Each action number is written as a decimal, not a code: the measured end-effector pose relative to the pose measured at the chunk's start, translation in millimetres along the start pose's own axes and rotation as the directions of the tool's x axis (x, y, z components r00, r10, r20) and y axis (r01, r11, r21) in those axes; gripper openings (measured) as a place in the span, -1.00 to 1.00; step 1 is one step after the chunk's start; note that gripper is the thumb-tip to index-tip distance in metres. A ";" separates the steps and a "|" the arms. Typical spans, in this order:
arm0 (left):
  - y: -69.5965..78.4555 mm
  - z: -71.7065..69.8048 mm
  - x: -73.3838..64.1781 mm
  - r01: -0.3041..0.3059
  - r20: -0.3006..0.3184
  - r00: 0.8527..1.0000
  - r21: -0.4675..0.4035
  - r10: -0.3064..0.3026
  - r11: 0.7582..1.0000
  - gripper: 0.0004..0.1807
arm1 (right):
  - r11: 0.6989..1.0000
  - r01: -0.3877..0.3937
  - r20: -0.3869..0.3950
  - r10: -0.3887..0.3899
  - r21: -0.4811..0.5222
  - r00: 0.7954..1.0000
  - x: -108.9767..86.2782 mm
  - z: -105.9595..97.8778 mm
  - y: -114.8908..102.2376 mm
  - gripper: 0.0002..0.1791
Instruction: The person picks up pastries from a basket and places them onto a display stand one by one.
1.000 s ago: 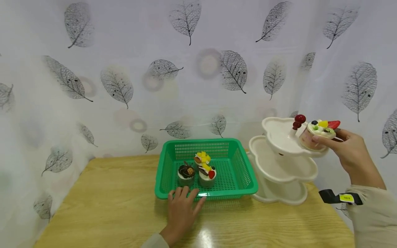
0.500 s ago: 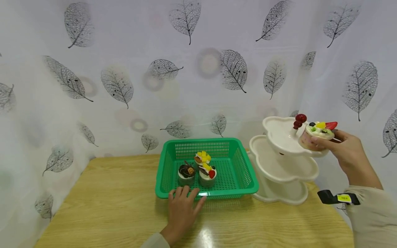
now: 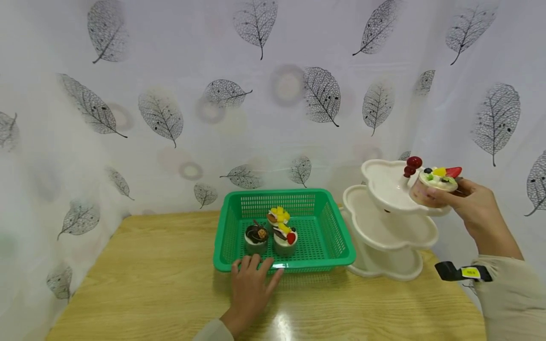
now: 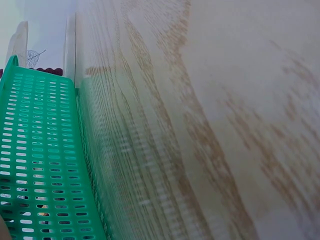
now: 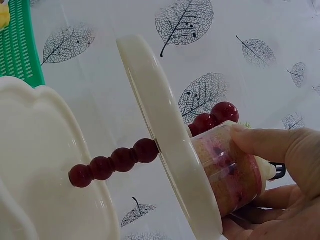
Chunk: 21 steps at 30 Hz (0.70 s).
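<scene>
My right hand [image 3: 475, 203] grips a dessert cup [image 3: 432, 188] topped with cream, a strawberry slice, kiwi and a blueberry. The cup is at the top tier of a white three-tier cake stand [image 3: 381, 184], beside its red beaded knob [image 3: 412, 166]. In the right wrist view, the clear cup [image 5: 227, 167] has its base right against the tier [image 5: 167, 150], with thumb and fingers around its side. My left hand [image 3: 251, 286] rests its fingers on the front rim of a green plastic basket [image 3: 332, 232], thumb spread to the right.
Inside the basket stand three more dessert cups: one with chocolate [image 3: 256, 239], one with mango cubes [image 3: 278, 219], one with a strawberry [image 3: 286, 242]. The basket and cake stand share a wooden table [image 3: 162, 274]. Behind hangs a leaf-printed curtain [image 3: 273, 118].
My right hand and the dessert cup have shifted slightly left and inward over the top tier. The left hand stays on the basket rim.
</scene>
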<state>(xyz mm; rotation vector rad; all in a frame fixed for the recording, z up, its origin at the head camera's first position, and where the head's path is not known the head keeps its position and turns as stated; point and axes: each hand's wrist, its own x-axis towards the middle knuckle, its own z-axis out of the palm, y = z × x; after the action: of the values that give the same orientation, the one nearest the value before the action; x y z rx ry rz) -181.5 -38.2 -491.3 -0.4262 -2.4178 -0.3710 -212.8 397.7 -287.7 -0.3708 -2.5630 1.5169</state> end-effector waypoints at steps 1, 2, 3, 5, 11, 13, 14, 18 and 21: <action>-0.1 0.1 0.1 -0.001 -0.001 1.000 0.002 0.001 1.000 -0.67 | 1.000 -0.003 0.004 0.003 0.001 1.000 -0.5 0.0 -0.6 0.01; -0.2 0.0 0.3 -0.002 -0.002 1.000 0.004 0.002 1.000 -0.67 | 1.000 -0.005 0.005 0.005 0.002 1.000 -0.9 0.0 -1.1 0.01; -0.1 -0.4 0.5 -0.002 -0.001 1.000 0.004 0.002 1.000 -0.67 | 1.000 -0.007 0.007 0.007 0.002 1.000 -1.4 0.1 -1.4 0.02; -0.1 -0.9 0.5 -0.004 0.000 1.000 0.005 0.004 1.000 -0.67 | 1.000 -0.009 0.008 0.009 0.005 1.000 -1.9 0.3 -1.6 0.02; 0.3 -1.7 0.6 -0.002 0.003 1.000 -0.002 0.002 1.000 -0.67 | 1.000 0.003 0.007 -0.003 0.018 1.000 -1.0 1.4 -0.8 0.00; 0.3 -1.7 0.7 0.000 0.003 1.000 0.001 0.000 1.000 -0.67 | 1.000 0.009 0.005 -0.009 0.020 1.000 -0.2 1.7 -0.4 -0.01; 0.2 -1.7 0.8 0.000 0.004 1.000 0.002 0.000 1.000 -0.67 | 1.000 0.010 0.004 -0.010 0.021 1.000 0.0 1.8 -0.1 -0.01; -0.4 -1.2 0.7 -0.003 0.000 1.000 0.001 0.003 1.000 -0.67 | 1.000 0.024 0.006 -0.024 0.006 1.000 -0.9 1.6 1.1 -0.01; -0.7 -1.0 0.7 -0.007 -0.004 1.000 -0.001 0.007 1.000 -0.67 | 0.999 0.039 -0.025 -0.039 -0.009 0.999 -3.2 1.3 0.9 -0.04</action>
<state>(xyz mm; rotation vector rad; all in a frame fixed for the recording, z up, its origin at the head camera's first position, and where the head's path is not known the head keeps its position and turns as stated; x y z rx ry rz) -181.7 -39.1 -490.2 -0.4341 -2.4120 -0.3691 -209.9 396.2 -289.2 -0.3360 -2.5432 1.4791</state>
